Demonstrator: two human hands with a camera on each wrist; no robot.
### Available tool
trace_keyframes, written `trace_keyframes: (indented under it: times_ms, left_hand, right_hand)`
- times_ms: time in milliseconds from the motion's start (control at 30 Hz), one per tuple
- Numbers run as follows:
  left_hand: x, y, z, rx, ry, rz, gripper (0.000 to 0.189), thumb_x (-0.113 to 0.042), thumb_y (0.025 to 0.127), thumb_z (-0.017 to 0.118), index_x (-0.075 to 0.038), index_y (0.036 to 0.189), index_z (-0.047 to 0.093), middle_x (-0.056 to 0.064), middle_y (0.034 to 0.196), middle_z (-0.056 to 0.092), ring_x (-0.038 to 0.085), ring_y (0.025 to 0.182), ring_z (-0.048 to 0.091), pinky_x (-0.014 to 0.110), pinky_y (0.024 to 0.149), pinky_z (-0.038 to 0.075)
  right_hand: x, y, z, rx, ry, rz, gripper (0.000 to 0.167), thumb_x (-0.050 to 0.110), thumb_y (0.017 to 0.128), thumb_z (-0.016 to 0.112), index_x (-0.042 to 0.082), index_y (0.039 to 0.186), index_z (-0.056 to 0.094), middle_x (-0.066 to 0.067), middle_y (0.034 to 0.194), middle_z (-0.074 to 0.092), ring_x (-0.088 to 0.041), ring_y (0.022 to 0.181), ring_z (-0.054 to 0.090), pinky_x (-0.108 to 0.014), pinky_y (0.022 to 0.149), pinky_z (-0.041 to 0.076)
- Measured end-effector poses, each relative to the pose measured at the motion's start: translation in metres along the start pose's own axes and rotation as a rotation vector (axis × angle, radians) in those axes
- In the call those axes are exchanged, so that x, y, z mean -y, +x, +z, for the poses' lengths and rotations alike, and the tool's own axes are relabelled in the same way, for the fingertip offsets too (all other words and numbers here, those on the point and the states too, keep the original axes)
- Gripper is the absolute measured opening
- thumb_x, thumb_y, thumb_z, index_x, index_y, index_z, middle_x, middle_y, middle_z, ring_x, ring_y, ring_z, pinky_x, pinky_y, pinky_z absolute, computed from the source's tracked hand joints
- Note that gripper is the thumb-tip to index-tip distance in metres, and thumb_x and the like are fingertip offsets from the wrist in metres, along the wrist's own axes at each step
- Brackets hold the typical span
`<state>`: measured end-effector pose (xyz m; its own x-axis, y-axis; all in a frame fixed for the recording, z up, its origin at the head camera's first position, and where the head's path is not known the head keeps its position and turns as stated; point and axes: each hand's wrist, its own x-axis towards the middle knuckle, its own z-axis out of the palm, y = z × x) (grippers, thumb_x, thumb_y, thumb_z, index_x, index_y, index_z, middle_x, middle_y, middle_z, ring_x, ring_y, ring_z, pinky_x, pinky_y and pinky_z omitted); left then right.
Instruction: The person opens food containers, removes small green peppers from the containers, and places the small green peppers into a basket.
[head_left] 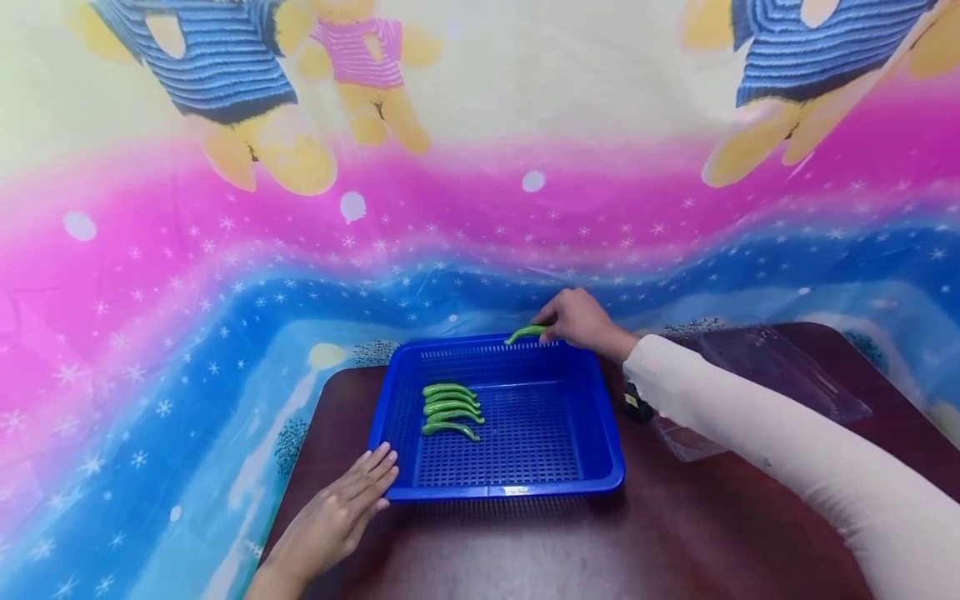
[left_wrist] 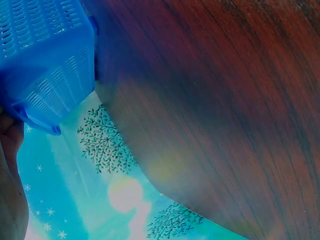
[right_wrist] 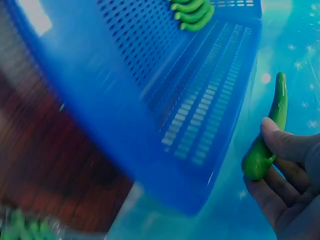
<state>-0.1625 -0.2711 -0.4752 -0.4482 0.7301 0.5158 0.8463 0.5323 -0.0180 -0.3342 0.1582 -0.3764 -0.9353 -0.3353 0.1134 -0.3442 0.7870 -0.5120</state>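
Note:
A blue perforated plastic basket (head_left: 491,492) stands on the dark wooden table. In its left half, several curved green vegetables (head_left: 450,410) lie side by side in a column. My right hand (head_left: 577,321) pinches another slim curved green vegetable (right_wrist: 275,130) between thumb and fingers, near its thick end; its thin end points away from the palm. In the head view this hand is over the basket's far rim. My left hand (head_left: 337,508) rests its straight fingers (head_left: 375,467) on the basket's left rim at the near corner.
A clear plastic package (head_left: 780,375) lies on the table to the right, partly behind the right sleeve (head_left: 750,450). Blurred green pieces (right_wrist: 27,227) show in the right wrist view's lower left corner. A patterned cloth (head_left: 480,208) hangs behind the table.

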Motion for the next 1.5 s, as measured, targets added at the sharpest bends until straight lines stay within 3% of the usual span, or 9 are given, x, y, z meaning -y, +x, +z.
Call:
trace_keyframes:
  times_ms: [200, 333, 500, 767, 900, 1033, 1167, 1333, 1500]
  left_hand:
    - [0.000, -0.001, 0.001, -0.021, -0.014, 0.017, 0.043, -0.026, 0.112, 0.042, -0.002, 0.144, 0.058, 0.015, 0.153, 0.053, 0.026, 0.146, 0.048, 0.026, 0.130, 0.024]
    - [0.000, 0.000, 0.002, -0.010, -0.022, 0.012, 0.043, -0.026, 0.112, 0.042, -0.001, 0.144, 0.058, 0.015, 0.154, 0.051, 0.027, 0.146, 0.049, 0.027, 0.129, 0.025]
    - [-0.001, 0.000, 0.003, 0.002, -0.025, 0.002, 0.043, -0.026, 0.112, 0.041, -0.001, 0.144, 0.058, 0.016, 0.153, 0.052, 0.028, 0.145, 0.050, 0.027, 0.130, 0.024]
    - [0.000, 0.001, 0.003, -0.024, -0.001, 0.011, 0.044, -0.028, 0.113, 0.039, -0.002, 0.142, 0.060, 0.021, 0.145, 0.060, 0.033, 0.137, 0.058, 0.028, 0.129, 0.027]
    - [0.000, 0.001, 0.002, 0.000, 0.001, -0.010, 0.046, -0.030, 0.113, 0.038, -0.002, 0.142, 0.060, 0.021, 0.145, 0.060, 0.034, 0.135, 0.059, 0.027, 0.129, 0.025]
    - [0.001, 0.000, 0.002, 0.013, 0.001, -0.017, 0.046, -0.030, 0.113, 0.038, -0.002, 0.142, 0.061, 0.022, 0.143, 0.061, 0.034, 0.135, 0.059, 0.027, 0.129, 0.025]
    - [0.000, 0.000, 0.003, 0.016, 0.002, -0.019, 0.046, -0.030, 0.113, 0.037, -0.002, 0.142, 0.060, 0.022, 0.143, 0.061, 0.034, 0.135, 0.059, 0.027, 0.129, 0.025]
    - [0.001, 0.000, 0.003, -0.015, 0.009, -0.003, 0.045, -0.029, 0.113, 0.039, -0.002, 0.142, 0.060, 0.022, 0.143, 0.061, 0.035, 0.134, 0.059, 0.028, 0.129, 0.027]
    - [0.003, 0.000, 0.003, -0.009, 0.007, -0.005, 0.044, -0.028, 0.113, 0.040, -0.002, 0.142, 0.060, 0.021, 0.146, 0.059, 0.034, 0.135, 0.059, 0.028, 0.129, 0.026]
  right_hand:
    - [0.017, 0.009, 0.022, 0.011, 0.019, 0.017, 0.027, 0.015, 0.082, 0.087, 0.012, 0.109, 0.082, -0.008, 0.104, 0.080, -0.015, 0.073, 0.071, -0.030, 0.064, 0.056]
    - [0.027, 0.012, 0.035, 0.044, 0.034, 0.022, 0.024, 0.013, 0.084, 0.085, 0.010, 0.108, 0.082, -0.009, 0.103, 0.080, -0.020, 0.084, 0.075, -0.038, 0.075, 0.064]
    - [0.032, 0.016, 0.054, 0.100, 0.003, 0.024, 0.024, 0.012, 0.084, 0.085, 0.008, 0.108, 0.081, -0.009, 0.103, 0.080, -0.021, 0.091, 0.075, -0.038, 0.082, 0.065]
    - [0.033, 0.020, 0.088, 0.104, -0.082, 0.058, 0.016, 0.001, 0.081, 0.085, 0.007, 0.096, 0.082, -0.006, 0.094, 0.078, -0.017, 0.080, 0.072, -0.036, 0.075, 0.065]
    - [0.033, 0.020, 0.105, 0.106, -0.180, 0.034, 0.011, -0.006, 0.088, 0.074, 0.004, 0.089, 0.078, -0.008, 0.084, 0.073, -0.017, 0.070, 0.064, -0.035, 0.065, 0.059]
    - [0.033, 0.016, 0.120, 0.112, -0.332, -0.011, 0.019, -0.006, 0.097, 0.061, 0.006, 0.086, 0.069, -0.012, 0.088, 0.070, -0.025, 0.080, 0.066, -0.041, 0.072, 0.059]
    - [0.033, 0.013, 0.128, 0.086, -0.436, -0.039, 0.024, -0.004, 0.098, 0.061, 0.011, 0.078, 0.063, -0.010, 0.088, 0.072, -0.028, 0.086, 0.070, -0.045, 0.077, 0.062]
    - [0.031, 0.013, 0.134, 0.101, -0.478, -0.036, 0.026, -0.002, 0.098, 0.062, 0.012, 0.077, 0.064, -0.008, 0.083, 0.071, -0.024, 0.078, 0.071, -0.044, 0.070, 0.063]
    - [0.027, 0.016, 0.141, 0.098, -0.488, -0.046, 0.025, -0.004, 0.097, 0.063, 0.012, 0.077, 0.066, -0.008, 0.083, 0.071, -0.025, 0.078, 0.071, -0.044, 0.071, 0.064]
